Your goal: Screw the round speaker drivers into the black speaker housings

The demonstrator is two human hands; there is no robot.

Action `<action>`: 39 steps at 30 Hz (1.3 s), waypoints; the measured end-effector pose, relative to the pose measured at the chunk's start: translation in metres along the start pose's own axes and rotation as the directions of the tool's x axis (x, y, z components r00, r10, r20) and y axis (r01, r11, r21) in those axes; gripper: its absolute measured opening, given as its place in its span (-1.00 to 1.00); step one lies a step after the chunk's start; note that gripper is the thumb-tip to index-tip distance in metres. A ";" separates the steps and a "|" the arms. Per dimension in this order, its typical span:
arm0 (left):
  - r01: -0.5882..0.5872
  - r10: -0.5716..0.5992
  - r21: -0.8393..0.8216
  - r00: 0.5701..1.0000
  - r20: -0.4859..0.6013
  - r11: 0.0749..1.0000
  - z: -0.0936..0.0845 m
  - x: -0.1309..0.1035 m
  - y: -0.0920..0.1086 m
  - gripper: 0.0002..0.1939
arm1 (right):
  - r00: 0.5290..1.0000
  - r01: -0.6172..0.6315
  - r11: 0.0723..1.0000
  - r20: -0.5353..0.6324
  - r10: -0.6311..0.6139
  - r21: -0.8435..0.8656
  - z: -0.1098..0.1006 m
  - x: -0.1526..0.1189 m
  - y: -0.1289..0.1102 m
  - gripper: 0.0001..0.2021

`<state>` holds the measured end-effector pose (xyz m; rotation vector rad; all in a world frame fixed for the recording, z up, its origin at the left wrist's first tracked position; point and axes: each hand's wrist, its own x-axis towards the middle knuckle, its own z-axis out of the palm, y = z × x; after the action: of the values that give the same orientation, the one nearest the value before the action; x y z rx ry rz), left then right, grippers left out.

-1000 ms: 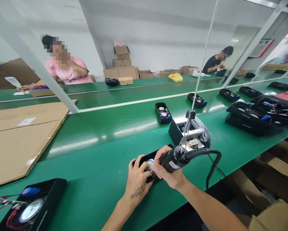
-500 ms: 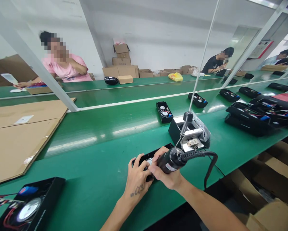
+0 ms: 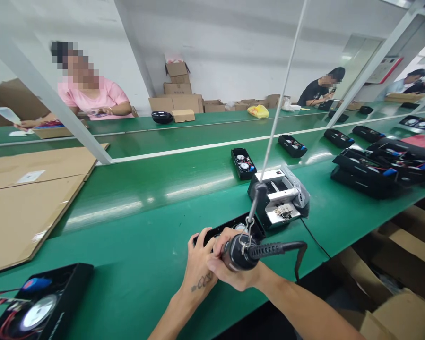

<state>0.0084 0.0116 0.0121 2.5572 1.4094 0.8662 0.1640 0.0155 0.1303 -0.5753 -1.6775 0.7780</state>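
My right hand (image 3: pixel 238 277) is wrapped round a black electric screwdriver (image 3: pixel 238 252), which hangs from a cord by a wire hook and points down. Under it lies a long black speaker housing (image 3: pixel 240 227) with round silver speakers inside. My left hand (image 3: pixel 200 259) grips the near left part of this housing, its fingers curled over the edge. Both hands touch or nearly touch each other. The screwdriver's tip is hidden behind my hands. Just beyond the housing stands a screw feeder (image 3: pixel 262 204) with a metal tray front and a plastic bag on its side.
Another open speaker housing (image 3: pixel 68 293) with wires lies at front left. Flattened cardboard (image 3: pixel 56 189) covers the left side. More housings (image 3: pixel 243 163) line the green bench, with a pile (image 3: pixel 364 177) at right. Co-workers sit across the bench. Cardboard boxes (image 3: pixel 403 307) stand below right.
The screwdriver and my right hand have shifted left along the housing, and the tool stands more upright. My left hand stays on the housing. The co-worker in pink has lowered a hand.
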 end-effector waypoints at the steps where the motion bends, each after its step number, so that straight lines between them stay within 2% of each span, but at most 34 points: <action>1: -0.004 0.004 0.012 1.000 0.003 1.000 0.000 -0.001 0.000 -0.71 | 1.000 -0.009 1.000 -0.011 0.009 0.002 0.000 -0.002 0.000 -0.81; 3: -0.020 0.019 0.029 1.000 0.021 0.999 -0.001 -0.001 0.000 -0.74 | 0.996 -0.086 0.995 -0.028 0.088 0.054 -0.005 -0.007 0.000 -0.80; 5: -0.031 0.030 0.028 0.999 0.044 0.999 -0.002 0.001 -0.001 -0.83 | 0.982 -0.157 0.972 -0.077 0.173 0.177 -0.018 -0.011 -0.001 -0.80; 7: -0.035 0.033 0.021 0.996 0.081 0.999 -0.003 0.003 -0.003 -0.89 | 0.962 -0.145 0.940 -0.178 0.207 0.309 -0.037 -0.014 -0.003 -0.81; 9: -0.025 0.023 0.017 0.994 0.108 1.000 -0.004 0.005 -0.004 -0.86 | 0.929 -0.086 0.929 -0.308 0.205 0.359 -0.058 -0.014 -0.005 -0.84; 11: -0.020 0.018 0.017 0.993 0.114 1.000 -0.005 0.006 -0.005 -0.85 | 0.902 -0.068 0.936 -0.379 0.206 0.347 -0.073 -0.014 -0.005 -0.84; 13: -0.031 0.029 0.022 0.993 0.117 0.999 -0.005 0.006 -0.006 -0.86 | 0.890 -0.089 0.938 -0.396 0.226 0.334 -0.077 -0.016 -0.001 -0.83; 15: -0.045 0.042 0.023 0.992 0.116 0.999 -0.006 0.006 -0.006 -0.85 | 0.892 -0.130 0.938 -0.375 0.252 0.321 -0.071 -0.019 0.007 -0.81; 20: -0.047 0.046 0.005 0.996 0.080 0.999 -0.007 0.005 -0.003 -0.81 | 0.888 -0.234 0.961 -0.369 0.274 0.150 -0.058 -0.024 0.018 -0.78; 25: -0.051 0.052 -0.016 0.998 0.040 0.999 -0.001 -0.001 0.000 -0.81 | 0.892 -0.204 0.968 -0.435 0.123 -0.145 -0.086 -0.028 -0.004 -0.82; 28: 0.003 0.001 -0.051 0.997 0.082 0.999 -0.006 0.002 0.001 -0.85 | 0.841 -0.198 0.980 -0.520 0.151 -0.036 -0.106 -0.033 -0.019 -0.83; 30: 0.118 -0.092 -0.100 0.967 0.237 0.988 -0.018 0.012 -0.002 -0.88 | 0.802 -0.189 0.981 -0.569 0.183 0.049 -0.115 -0.037 -0.023 -0.81; 33: 0.301 -0.188 -0.165 0.853 0.487 0.939 -0.041 0.037 -0.017 -0.91 | 0.740 -0.325 0.944 -0.607 0.290 0.055 -0.130 -0.046 -0.012 -0.74; 36: 0.377 -0.190 -0.202 0.778 0.599 0.904 -0.058 0.066 -0.042 -0.79 | 0.680 -0.501 0.865 -0.599 0.422 0.041 -0.145 -0.058 0.011 -0.68; 39: 0.442 -0.181 -0.234 0.713 0.678 0.866 -0.063 0.087 -0.063 -0.64 | 0.662 -0.536 0.843 -0.601 0.448 0.038 -0.156 -0.068 0.032 -0.66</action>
<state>-0.0363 0.1062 0.0810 1.9291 1.2373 0.1385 0.3307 0.0184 0.0839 -1.2790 -0.9862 0.7507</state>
